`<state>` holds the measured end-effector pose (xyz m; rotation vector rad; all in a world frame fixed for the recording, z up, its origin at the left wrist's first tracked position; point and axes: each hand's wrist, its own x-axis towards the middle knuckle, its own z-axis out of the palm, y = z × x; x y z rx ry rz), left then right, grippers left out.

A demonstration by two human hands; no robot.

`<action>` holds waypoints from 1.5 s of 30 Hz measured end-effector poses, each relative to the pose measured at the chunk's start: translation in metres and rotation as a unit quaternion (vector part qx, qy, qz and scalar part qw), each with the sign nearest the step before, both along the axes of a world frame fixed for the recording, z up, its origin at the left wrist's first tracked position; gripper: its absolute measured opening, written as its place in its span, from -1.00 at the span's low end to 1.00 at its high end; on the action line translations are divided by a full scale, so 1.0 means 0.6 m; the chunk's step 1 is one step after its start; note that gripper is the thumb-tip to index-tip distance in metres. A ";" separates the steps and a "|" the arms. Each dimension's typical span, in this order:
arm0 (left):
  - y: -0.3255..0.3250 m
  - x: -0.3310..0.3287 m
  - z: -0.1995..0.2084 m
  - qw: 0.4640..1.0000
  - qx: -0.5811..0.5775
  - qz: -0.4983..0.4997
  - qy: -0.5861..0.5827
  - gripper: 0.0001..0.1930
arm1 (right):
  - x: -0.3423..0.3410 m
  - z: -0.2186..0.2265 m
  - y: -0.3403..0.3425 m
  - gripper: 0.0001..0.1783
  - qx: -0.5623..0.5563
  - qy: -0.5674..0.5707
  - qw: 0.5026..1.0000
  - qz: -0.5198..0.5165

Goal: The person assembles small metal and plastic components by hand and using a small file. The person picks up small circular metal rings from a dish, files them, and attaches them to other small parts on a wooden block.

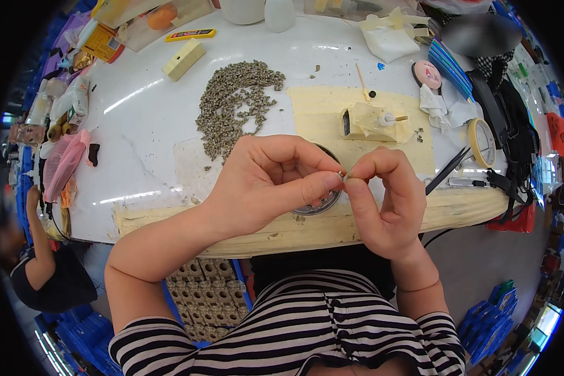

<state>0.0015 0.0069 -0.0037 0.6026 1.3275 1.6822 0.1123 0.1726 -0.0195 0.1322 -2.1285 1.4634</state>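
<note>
Near the table's front edge, my left hand [266, 178] pinches a tiny metal part [341, 175] between thumb and forefinger. My right hand [385, 194] meets it there, its thumb and forefinger pressed together at the same small part. The part's exact kind is too small to make out. Beneath my hands sits a round metal dish [302, 210], mostly hidden by my fingers. Beyond my left hand lies a spread heap of small grey metal parts [216, 103]. A tape-wrapped block [370, 122] with a white tip on it stands beyond my right hand.
A yellow box cutter [191, 36] and a cream block [183, 60] lie at the back left. Tweezers [448, 169] and a tape roll [482, 141] are to the right. A blue crate of metal pieces [207, 294] sits below the table; another person [50, 276] is at far left.
</note>
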 end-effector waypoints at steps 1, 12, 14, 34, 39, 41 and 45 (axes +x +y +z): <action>0.000 0.000 0.000 1.000 -0.001 0.001 -0.001 -0.89 | -0.001 0.000 0.000 -0.88 0.010 -0.001 1.000 0.000; -0.002 0.000 0.002 1.000 -0.009 0.005 0.012 -0.89 | -0.002 0.000 -0.001 -0.88 0.017 -0.002 1.000 -0.005; -0.002 0.000 -0.001 1.000 -0.006 0.009 0.009 -0.89 | -0.002 0.000 -0.002 -0.88 0.013 -0.004 1.000 -0.005; -0.002 -0.001 0.005 0.999 -0.023 0.016 0.018 -0.89 | 0.010 -0.005 0.008 -0.89 -0.041 -0.031 0.998 -0.027; -0.004 0.000 0.003 0.999 -0.023 0.026 0.015 -0.89 | 0.022 -0.002 0.010 -0.89 -0.073 -0.050 0.995 -0.037; -0.001 0.002 0.004 1.000 -0.014 0.024 -0.011 -0.89 | 0.015 0.001 0.005 -0.90 -0.035 -0.039 0.998 -0.020; -0.002 0.005 0.004 1.000 0.000 0.030 -0.009 -0.90 | 0.001 0.003 -0.003 -0.90 -0.015 -0.031 0.999 -0.010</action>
